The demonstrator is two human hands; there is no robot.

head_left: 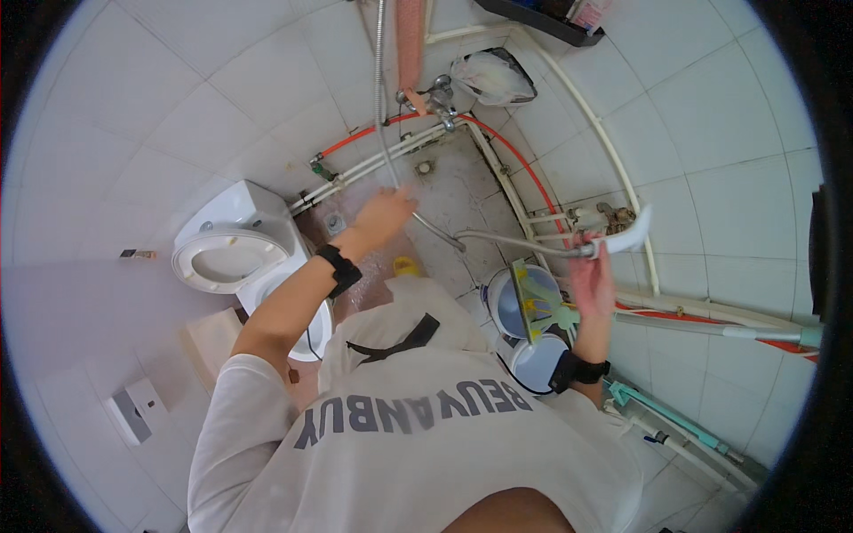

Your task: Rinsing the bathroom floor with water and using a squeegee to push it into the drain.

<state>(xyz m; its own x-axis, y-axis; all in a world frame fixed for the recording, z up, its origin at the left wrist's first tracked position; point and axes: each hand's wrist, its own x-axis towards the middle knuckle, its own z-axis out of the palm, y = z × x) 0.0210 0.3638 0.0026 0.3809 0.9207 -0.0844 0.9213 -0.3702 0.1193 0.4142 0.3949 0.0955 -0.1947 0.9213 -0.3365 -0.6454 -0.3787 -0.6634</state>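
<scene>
My left hand (388,214) is closed around the silver shower hose (437,232), partway along its length. From there the hose sags in a bend and runs across to a white shower head (632,232). My right hand (593,282) grips that shower head near its joint with the hose, close to the pipes on the right wall. Some of the right fingers are hidden or slightly blurred. I see no clear water stream leaving the head.
A white toilet (238,240) stands on the left. Buckets (538,362) and a green-yellow tool (531,302) sit beneath my right arm. A faucet (442,98), a red hose (520,160) and a bag-lined basket (491,76) are ahead. A floor drain (334,222) lies left.
</scene>
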